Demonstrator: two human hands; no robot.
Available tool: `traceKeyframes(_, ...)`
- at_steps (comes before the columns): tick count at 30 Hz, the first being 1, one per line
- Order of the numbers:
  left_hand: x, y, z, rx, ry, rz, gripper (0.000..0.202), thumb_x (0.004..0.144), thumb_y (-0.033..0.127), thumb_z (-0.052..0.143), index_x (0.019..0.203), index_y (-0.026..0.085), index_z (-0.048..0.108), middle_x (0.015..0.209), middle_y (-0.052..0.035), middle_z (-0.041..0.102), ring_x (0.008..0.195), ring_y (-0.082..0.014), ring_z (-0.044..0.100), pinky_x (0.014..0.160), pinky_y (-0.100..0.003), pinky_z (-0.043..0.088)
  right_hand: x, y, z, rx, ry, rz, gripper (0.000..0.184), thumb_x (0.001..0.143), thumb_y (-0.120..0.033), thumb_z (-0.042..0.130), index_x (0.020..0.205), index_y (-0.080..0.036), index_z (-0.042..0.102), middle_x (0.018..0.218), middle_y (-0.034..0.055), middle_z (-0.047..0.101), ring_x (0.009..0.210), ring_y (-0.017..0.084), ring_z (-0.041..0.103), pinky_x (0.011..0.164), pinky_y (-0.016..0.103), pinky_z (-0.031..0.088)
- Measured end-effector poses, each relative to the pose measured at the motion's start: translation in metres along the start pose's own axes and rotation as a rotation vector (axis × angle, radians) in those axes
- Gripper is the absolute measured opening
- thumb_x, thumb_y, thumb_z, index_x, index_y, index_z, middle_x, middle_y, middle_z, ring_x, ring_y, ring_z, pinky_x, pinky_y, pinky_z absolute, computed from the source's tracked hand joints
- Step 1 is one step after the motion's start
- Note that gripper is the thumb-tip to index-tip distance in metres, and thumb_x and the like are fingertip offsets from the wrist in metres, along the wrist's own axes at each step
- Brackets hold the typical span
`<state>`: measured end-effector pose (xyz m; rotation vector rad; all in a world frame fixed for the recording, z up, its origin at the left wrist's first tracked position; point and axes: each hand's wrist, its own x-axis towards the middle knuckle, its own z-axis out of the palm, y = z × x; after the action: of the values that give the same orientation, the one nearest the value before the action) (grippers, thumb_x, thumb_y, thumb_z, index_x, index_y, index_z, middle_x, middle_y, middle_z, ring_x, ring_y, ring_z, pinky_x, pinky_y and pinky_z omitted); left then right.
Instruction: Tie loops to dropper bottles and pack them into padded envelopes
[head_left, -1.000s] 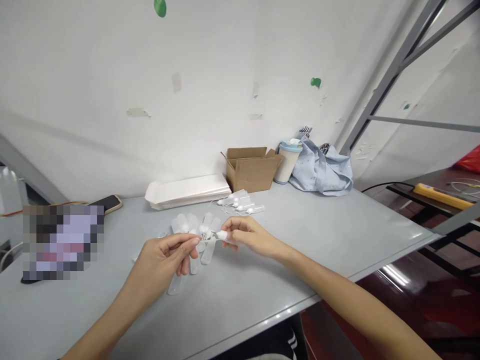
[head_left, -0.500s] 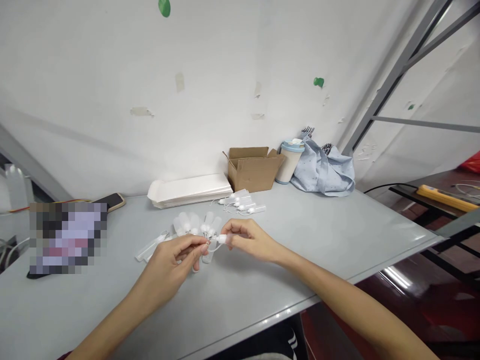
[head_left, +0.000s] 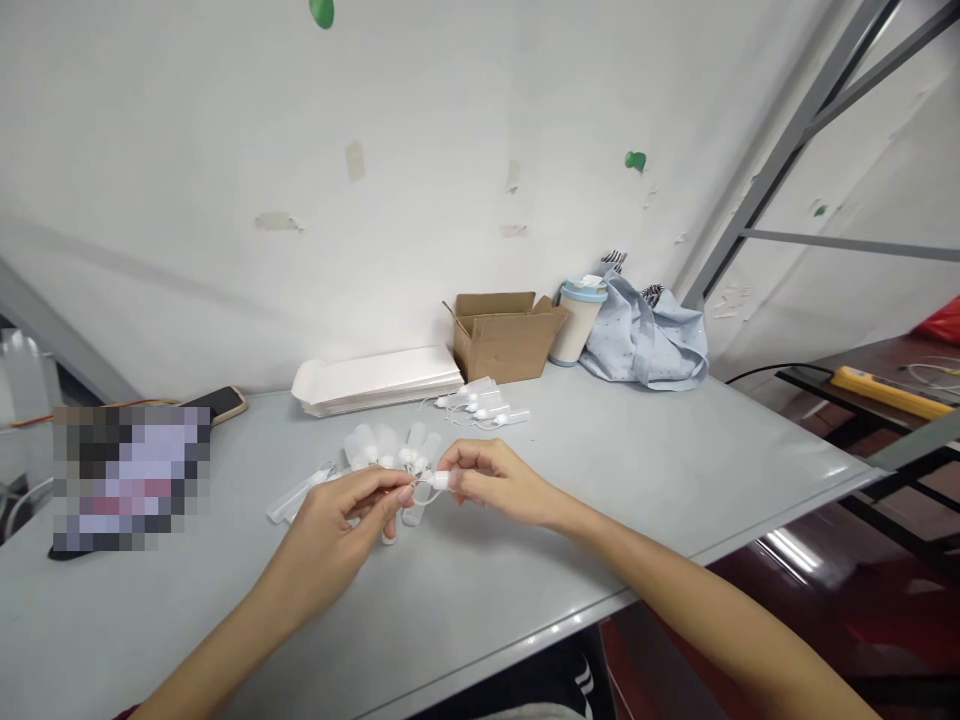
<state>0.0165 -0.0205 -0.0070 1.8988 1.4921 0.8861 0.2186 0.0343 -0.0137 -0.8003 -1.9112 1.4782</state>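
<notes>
My right hand is closed in a pinch on a small clear tube with a white cap, held level above the table. A thin white cord loops from the cap toward my left hand, whose thumb and forefinger pinch the cord's end. Just behind my hands lies a fanned cluster of similar white-capped clear pieces, partly covered by my left fingers. Farther back, several capped tubes with cords rest side by side. Flat clear pieces lie left of my left hand.
Along the wall stand a stack of white sheets or envelopes, an open cardboard box, a lidded cup and a light-blue cloth bag. A phone and a blurred-out object lie at left on the grey table.
Both hands stay close together with almost the same hold on the tube and its cord. The whole view has shifted very slightly.
</notes>
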Motion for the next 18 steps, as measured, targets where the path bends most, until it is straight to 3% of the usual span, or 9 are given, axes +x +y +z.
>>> traceKeyframes(12, -0.0010, 0.0010, -0.0006, 0.015, 0.013, 0.039, 0.029, 0.086, 0.044, 0.050, 0.090, 0.023, 0.069, 0.057, 0.0014, 0.060, 0.056, -0.0152, 0.056, 0.052, -0.023, 0.042, 0.0004, -0.0012, -0.0001, -0.002, -0.008, 0.005, 0.006, 0.079, -0.019, 0.053, 0.080, -0.016, 0.058, 0.064, -0.0030, 0.054, 0.059, 0.008, 0.046, 0.055, 0.021, 0.034)
traceKeyframes(18, -0.0026, -0.0016, 0.0021, 0.042, -0.007, 0.067, 0.029, 0.087, 0.042, 0.049, 0.094, 0.022, 0.069, 0.066, -0.0004, 0.062, 0.059, -0.0144, 0.056, 0.051, -0.022, 0.043, 0.0002, -0.0005, -0.0025, -0.013, -0.037, -0.024, 0.008, 0.079, -0.022, 0.054, 0.079, -0.016, 0.059, 0.064, -0.0040, 0.052, 0.059, 0.008, 0.045, 0.057, 0.022, 0.034)
